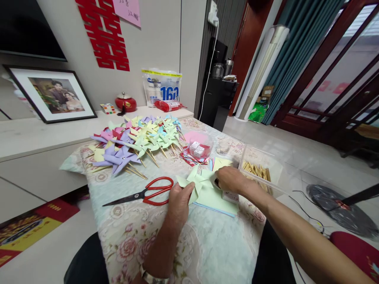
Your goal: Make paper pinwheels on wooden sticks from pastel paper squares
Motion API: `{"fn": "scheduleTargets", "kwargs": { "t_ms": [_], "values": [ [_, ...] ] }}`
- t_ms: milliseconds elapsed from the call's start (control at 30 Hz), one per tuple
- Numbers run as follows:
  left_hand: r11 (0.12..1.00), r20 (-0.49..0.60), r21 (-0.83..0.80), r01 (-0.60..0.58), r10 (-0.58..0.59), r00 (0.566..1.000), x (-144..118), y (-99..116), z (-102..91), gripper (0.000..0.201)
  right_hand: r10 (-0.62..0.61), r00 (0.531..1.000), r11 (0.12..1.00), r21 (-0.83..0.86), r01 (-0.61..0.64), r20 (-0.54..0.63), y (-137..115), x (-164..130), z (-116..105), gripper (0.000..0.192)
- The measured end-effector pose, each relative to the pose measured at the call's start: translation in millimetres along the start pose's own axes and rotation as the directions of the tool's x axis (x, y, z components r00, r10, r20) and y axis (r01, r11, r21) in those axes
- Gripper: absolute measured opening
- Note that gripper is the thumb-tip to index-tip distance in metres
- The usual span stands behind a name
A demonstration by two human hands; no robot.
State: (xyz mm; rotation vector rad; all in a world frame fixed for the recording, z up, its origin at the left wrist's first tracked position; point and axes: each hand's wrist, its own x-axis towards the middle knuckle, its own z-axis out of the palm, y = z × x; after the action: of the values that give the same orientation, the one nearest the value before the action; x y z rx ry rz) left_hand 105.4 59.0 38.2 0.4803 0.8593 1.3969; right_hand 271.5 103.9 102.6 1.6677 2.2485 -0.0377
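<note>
The left hand (179,201) lies low on the surface (213,244), its fingers closed on the near edge of a pale green paper pinwheel (197,182). The right hand (231,179) sits at about three o'clock from that pinwheel, fingers curled and pinching at its centre; what it holds between the fingertips is too small to tell. The pinwheel rests on a sheet of light green paper (214,197), which lies on a thin blue sheet showing along its near edge.

At nine o'clock from the left hand, just beside it, lie red-handled scissors (148,192), blades closed and pointing left. At two o'clock from the right hand stands a clear plastic tray (263,167) with wooden sticks (257,170) in it. At twelve o'clock from the hands sits a small clear tub (199,149) holding red and white bits, with a small glass cup (223,148) just right of it. Further out, at eleven o'clock, a heap of finished pinwheels (136,140) in purple, pink, yellow, green and blue lies on its sticks. The surface carries a floral cloth.
</note>
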Motion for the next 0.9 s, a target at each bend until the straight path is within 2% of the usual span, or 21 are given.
{"fn": "scheduleTargets", "kwargs": {
  "t_ms": [233,333,400,567,600,633,733,767,833,900],
  "values": [
    [1.000,-0.007,-0.008,0.001,-0.001,1.000,-2,4,2.1,0.023,-0.019,0.981,0.964,0.258,0.070,-0.195,12,-6,-6,0.014],
    [1.000,0.014,-0.006,0.013,-0.013,1.000,-1,4,0.5,0.027,0.037,0.959,0.888,0.449,0.098,-0.282,12,-7,-4,0.012],
    [1.000,0.015,-0.016,0.015,-0.015,1.000,0,4,-0.4,0.028,0.085,0.948,0.796,0.594,0.121,-0.308,10,-9,-1,0.012],
    [0.999,-0.007,-0.021,-0.035,0.035,0.999,-1,5,-1.8,0.025,0.104,0.951,0.499,0.843,0.202,-0.290,-2,-14,11,0.007],
    [0.999,-0.005,-0.017,-0.045,0.045,0.999,-1,5,-2.4,0.024,0.098,0.953,0.413,0.883,0.223,-0.286,-6,-14,13,0.006],
    [0.998,-0.002,-0.012,-0.054,0.054,0.999,0,4,-3.2,0.025,0.091,0.956,0.293,0.925,0.242,-0.279,-10,-14,14,0.008],
    [0.997,-0.020,0.007,-0.075,0.075,0.997,3,1,-6.9,0.028,0.051,0.968,-0.158,0.955,0.249,-0.244,-21,-11,16,0.016],
    [0.997,-0.036,0.015,-0.080,0.080,0.996,4,0,-8.4,0.030,0.035,0.971,-0.266,0.935,0.236,-0.236,-25,-9,15,0.019],
    [0.995,-0.070,0.039,-0.093,0.095,0.993,7,-2,-11.7,0.032,0.008,0.973,-0.364,0.905,0.219,-0.233,-32,-5,11,0.021],
    [0.990,-0.097,0.088,-0.111,0.120,0.988,10,-3,-15.2,0.033,-0.016,0.968,-0.399,0.889,0.224,-0.251,-38,-2,8,0.022]
  ]
}}
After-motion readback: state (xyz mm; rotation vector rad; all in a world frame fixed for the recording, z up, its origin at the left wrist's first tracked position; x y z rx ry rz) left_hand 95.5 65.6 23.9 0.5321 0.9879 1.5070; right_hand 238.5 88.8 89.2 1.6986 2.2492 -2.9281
